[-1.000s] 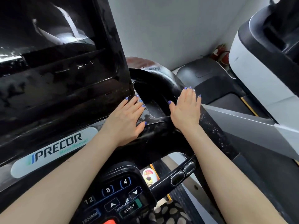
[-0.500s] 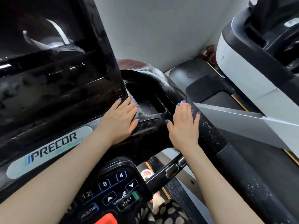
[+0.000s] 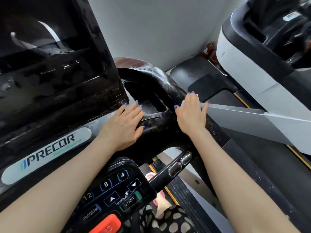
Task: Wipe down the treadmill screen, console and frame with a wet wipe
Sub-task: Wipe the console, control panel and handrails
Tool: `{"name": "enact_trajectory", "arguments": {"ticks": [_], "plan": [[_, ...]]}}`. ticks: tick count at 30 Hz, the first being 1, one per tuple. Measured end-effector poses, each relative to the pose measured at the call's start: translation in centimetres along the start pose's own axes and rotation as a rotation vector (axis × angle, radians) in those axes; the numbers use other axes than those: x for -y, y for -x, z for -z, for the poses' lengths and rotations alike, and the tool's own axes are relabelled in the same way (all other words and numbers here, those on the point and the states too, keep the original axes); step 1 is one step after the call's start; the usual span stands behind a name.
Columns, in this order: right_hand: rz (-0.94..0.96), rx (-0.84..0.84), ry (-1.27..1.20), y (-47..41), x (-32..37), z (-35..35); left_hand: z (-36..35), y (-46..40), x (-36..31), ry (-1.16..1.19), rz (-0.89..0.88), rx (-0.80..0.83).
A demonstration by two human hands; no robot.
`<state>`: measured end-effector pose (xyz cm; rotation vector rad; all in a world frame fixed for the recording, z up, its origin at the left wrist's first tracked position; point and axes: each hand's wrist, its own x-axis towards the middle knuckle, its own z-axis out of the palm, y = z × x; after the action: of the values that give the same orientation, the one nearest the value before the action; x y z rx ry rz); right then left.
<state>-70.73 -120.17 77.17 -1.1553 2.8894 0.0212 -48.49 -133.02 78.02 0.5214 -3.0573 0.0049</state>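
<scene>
Black, streaked console (image 3: 156, 130) lies under both flat hands, left hand (image 3: 123, 126) and right hand (image 3: 191, 115), fingers (image 3: 133, 109) straight, wipe hidden: press evenly, overlap strokes.

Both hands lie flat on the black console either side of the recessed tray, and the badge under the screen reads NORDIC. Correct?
Not quite. The head view shows the badge reads PRECOR, not NORDIC. The rest holds: left hand and right hand lie flat on the black console, either side of the recessed tray.
</scene>
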Motion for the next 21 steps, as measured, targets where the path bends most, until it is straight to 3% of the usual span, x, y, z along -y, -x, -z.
{"name": "enact_trajectory", "arguments": {"ticks": [6,10,14,17,21], "plan": [[0.125,-0.057,0.069,8.3,-3.1,-1.7,0.1,0.0,0.0,-0.007,-0.004,0.013],[0.024,0.078,0.172,2.7,-3.1,-0.2,0.1,0.0,0.0,-0.002,-0.009,0.007],[0.000,0.193,0.104,-1.9,-4.0,0.8,0.2,0.1,-0.1,0.025,0.006,0.035],[-0.074,0.105,0.003,0.2,-3.8,0.2,0.2,0.1,-0.1,0.035,0.016,0.041],[0.058,-0.001,0.153,8.6,-4.6,-1.0,0.1,0.1,-0.1,0.045,0.021,0.042]]}}
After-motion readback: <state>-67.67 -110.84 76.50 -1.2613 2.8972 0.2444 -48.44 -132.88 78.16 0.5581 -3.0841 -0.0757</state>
